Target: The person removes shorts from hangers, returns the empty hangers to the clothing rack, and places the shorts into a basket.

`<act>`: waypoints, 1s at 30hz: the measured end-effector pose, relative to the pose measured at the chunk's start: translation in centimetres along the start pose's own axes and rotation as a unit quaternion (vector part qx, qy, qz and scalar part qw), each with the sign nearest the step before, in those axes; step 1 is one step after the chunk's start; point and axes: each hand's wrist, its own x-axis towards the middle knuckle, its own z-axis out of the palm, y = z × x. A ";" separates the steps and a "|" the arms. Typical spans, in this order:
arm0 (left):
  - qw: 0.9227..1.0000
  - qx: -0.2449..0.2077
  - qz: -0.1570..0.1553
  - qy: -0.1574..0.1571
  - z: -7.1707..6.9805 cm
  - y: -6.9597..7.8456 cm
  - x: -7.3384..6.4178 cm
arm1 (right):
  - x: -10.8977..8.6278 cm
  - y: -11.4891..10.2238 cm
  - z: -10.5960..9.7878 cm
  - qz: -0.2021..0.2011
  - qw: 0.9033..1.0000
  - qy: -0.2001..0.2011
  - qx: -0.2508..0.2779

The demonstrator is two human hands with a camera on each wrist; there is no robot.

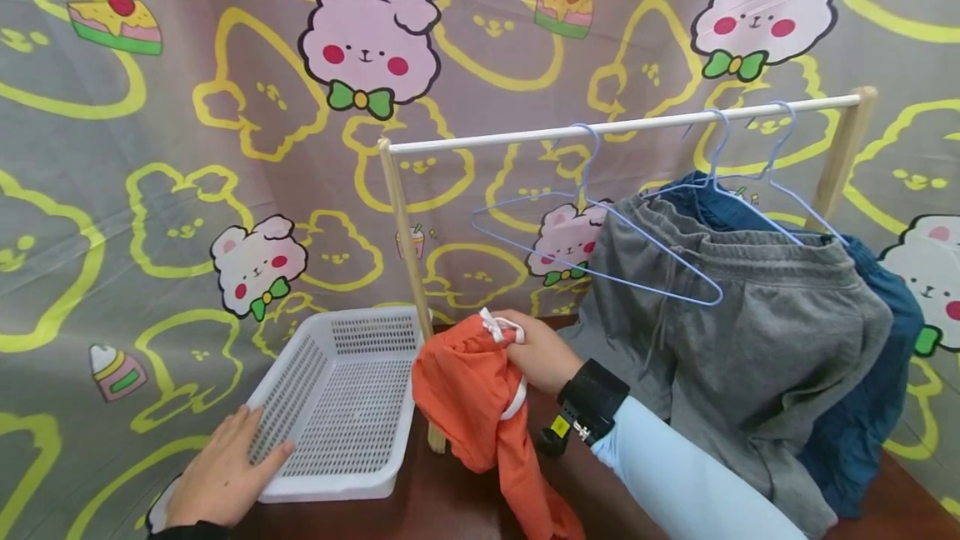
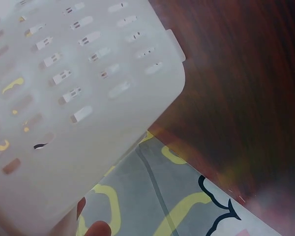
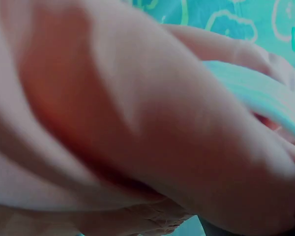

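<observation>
My right hand [image 1: 542, 354] grips bunched orange pants [image 1: 468, 394] near a white drawstring, and the cloth hangs down towards the table. In the right wrist view folds of these pants [image 3: 187, 123] fill most of the picture. My left hand [image 1: 225, 469] lies at the near left corner of a white plastic basket [image 1: 397, 477], fingers extended and thumb spread by the rim. The left wrist view shows the basket's slotted wall [image 2: 123, 108] and fingertips [image 2: 98, 229] at the bottom edge. Inside the basket only its perforated floor shows.
A rack with a white rail [image 1: 480, 138] and wooden posts stands behind the pants. From it hang a bare blue hanger [image 1: 637, 275], grey pants [image 1: 750, 315] and blue pants [image 1: 896, 315] on hangers. The dark brown table [image 1: 442, 511] lies below, a patterned curtain [image 1: 187, 148] behind.
</observation>
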 end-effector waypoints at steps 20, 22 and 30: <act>1.000 0.009 -0.014 0.005 0.3 0.1 -0.1 | 5.9 -12.8 2.5 -0.112 0.993 0.013 0.020; 1.000 0.009 -0.014 0.005 0.3 0.1 -0.1 | 6.3 -13.9 2.8 -0.118 0.992 0.013 0.044; 1.000 0.014 -0.004 0.017 0.3 0.2 0.1 | 7.5 -18.0 3.3 -0.154 0.986 0.034 0.050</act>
